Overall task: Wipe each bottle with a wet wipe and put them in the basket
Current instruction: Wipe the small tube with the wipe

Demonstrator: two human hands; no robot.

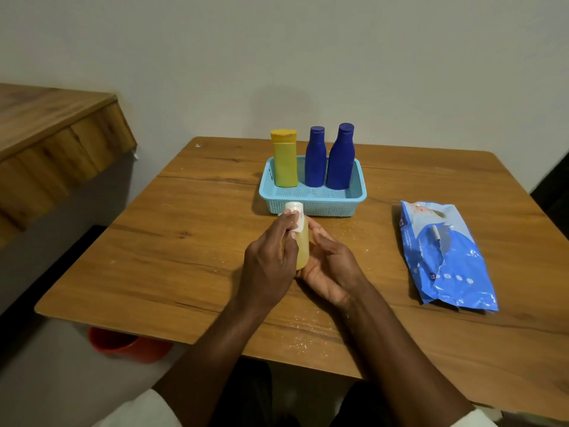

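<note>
On the wipes pack point(446, 254), print seems unreadable; both hands' grips hold the bottle point(302, 248).

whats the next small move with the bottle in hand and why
Probably finish wiping, then lift the pale yellow bottle into the basket: the left hand presses a wipe near its cap, the right hand holds it, and three bottles already stand there.

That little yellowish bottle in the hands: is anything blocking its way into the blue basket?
Nothing visible does. The small bottle, held between the left hand and right hand, sits just in front of the basket. The three bottles inside stand along its back wall, leaving the front strip open.
</note>
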